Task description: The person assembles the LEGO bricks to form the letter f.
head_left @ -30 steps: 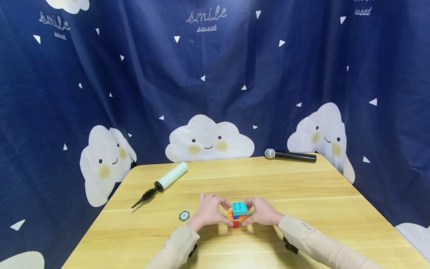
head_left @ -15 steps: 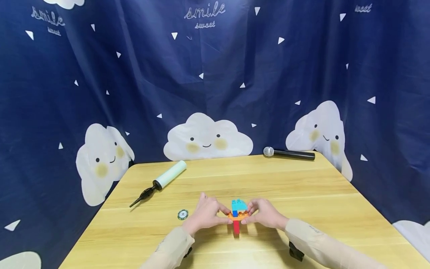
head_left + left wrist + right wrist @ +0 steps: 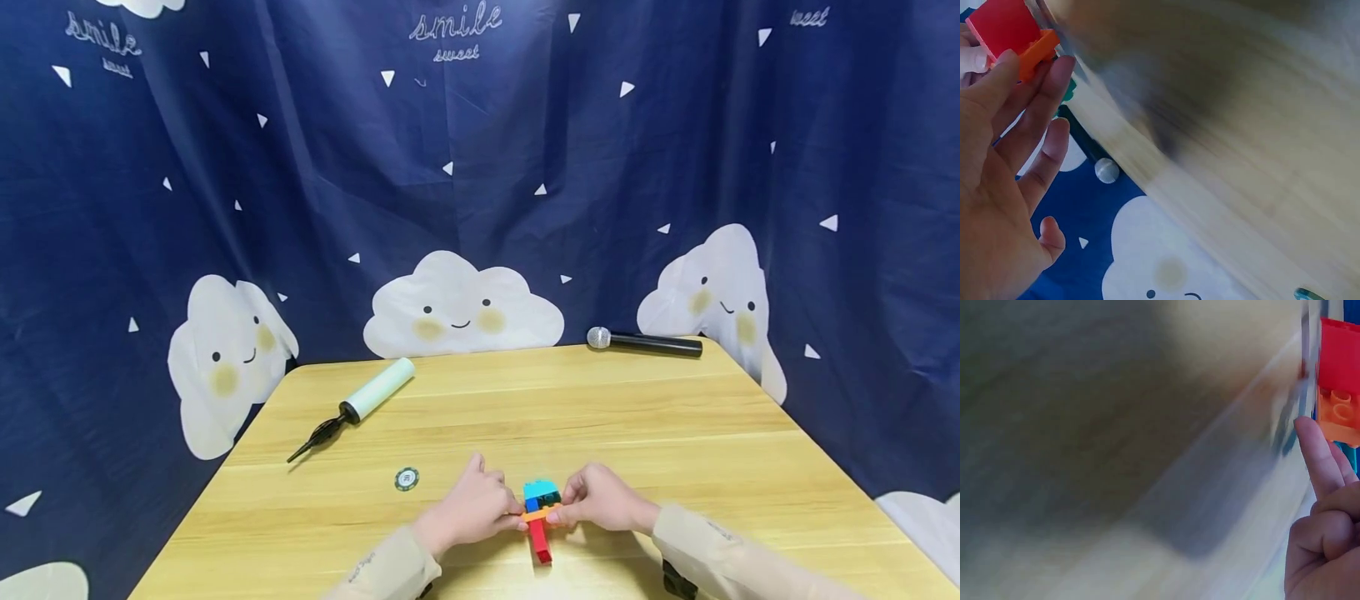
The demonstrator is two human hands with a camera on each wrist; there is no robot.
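Observation:
In the head view, a small toy-brick model is held in front of me. It has a turquoise rounded brick [image 3: 540, 488] on top, a blue brick [image 3: 532, 504] below, an orange plate [image 3: 536, 516] and a red brick [image 3: 540, 543] underneath. The model tilts so that the red brick points toward me. My left hand [image 3: 480, 507] pinches the orange plate's left end between thumb and fingers. On the other end, my right hand [image 3: 609, 500] pinches it likewise. Both wrist views show the red brick [image 3: 1004, 28] and the plate's orange underside [image 3: 1338, 419] close up, partly cut off.
On the wooden table [image 3: 480, 417], a balloon pump [image 3: 381, 390] lies at the back left and a green-edged poker chip [image 3: 407, 478] left of my left hand. A black microphone [image 3: 652, 344] lies along the far right edge. A dark blue curtain [image 3: 495, 200] hangs behind.
Both hands have brought the model nearer and tipped it: its turquoise top has turned away and the red brick has swung toward me into fuller view. The grip stays at the plate's ends.

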